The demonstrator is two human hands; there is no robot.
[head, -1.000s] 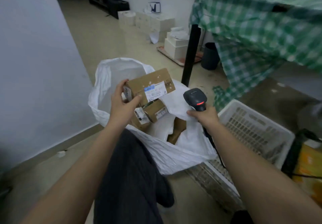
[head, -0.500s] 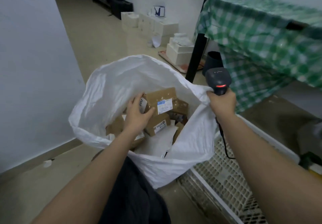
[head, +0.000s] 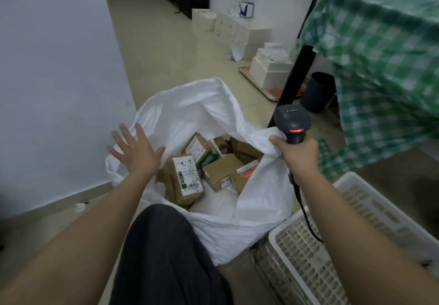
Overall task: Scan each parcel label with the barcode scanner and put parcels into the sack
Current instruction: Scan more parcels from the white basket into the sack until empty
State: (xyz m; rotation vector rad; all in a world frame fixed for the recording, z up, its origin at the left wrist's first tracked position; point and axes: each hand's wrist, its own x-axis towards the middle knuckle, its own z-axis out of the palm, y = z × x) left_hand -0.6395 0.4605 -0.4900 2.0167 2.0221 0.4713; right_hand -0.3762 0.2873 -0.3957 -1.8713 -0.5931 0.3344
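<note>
My left hand (head: 135,152) hangs in the left middle of the frame with its fingers spread wide and straight, holding nothing, just over the left rim of the sack (head: 190,107). My right hand (head: 298,153), right of centre, is wrapped round the handle of the barcode scanner (head: 292,123), and my thumb and fingers also pinch a fold of the sack's right rim against it, so the mouth stands open. The scanner's dark head points up and away from me, with a red light glowing on its near face; its cable (head: 306,216) runs down along my forearm toward the lower right.

The white sack sits in the centre of the frame on the floor, just past my knee (head: 166,252) in dark trousers. Inside lie several brown cardboard parcels. The nearest, the labelled box (head: 184,181), is tilted on end at the lower left of the opening, its white label with a barcode and handwritten marks facing up. To its right lies a flatter box (head: 221,171) with a red-and-white sticker beside it. Further boxes are piled behind these, toward the back of the opening.

At the lower right a white slatted plastic crate (head: 356,233) touches the sack. A green checked tablecloth (head: 384,67) fills the upper right, a black table leg (head: 294,74) and a dark bin (head: 318,92) beneath it. White boxes (head: 242,31) stand along the wall at the upper centre.
</note>
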